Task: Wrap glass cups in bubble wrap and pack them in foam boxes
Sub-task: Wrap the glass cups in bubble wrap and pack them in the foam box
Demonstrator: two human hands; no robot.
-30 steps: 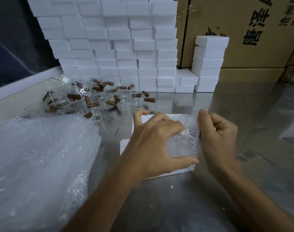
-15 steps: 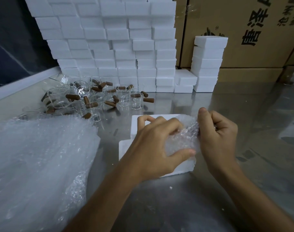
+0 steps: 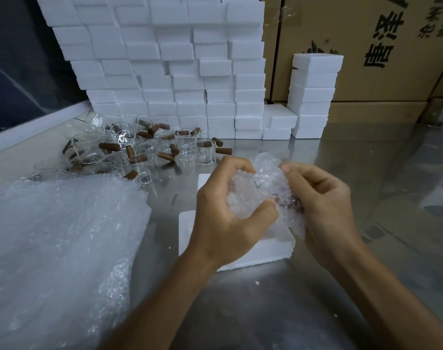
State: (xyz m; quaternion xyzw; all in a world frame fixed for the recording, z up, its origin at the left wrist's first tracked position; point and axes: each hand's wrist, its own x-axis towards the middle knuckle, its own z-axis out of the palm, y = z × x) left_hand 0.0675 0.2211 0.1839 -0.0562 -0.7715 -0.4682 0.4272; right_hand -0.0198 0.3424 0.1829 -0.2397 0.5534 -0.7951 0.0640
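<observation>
The left hand (image 3: 225, 218) and right hand (image 3: 324, 205) both grip a bubble-wrapped bundle (image 3: 260, 190), presumably a cup, held just above an open foam box (image 3: 260, 251). Wrapping looks nearly finished; boxing remains. Many bare cups (image 3: 144, 147) wait behind, beside the spare wrap (image 3: 58, 236), so most of the job is left

Left hand (image 3: 230, 213) curled, gripping; right hand (image 3: 324, 203) curled, pinching, close beside it.
</observation>
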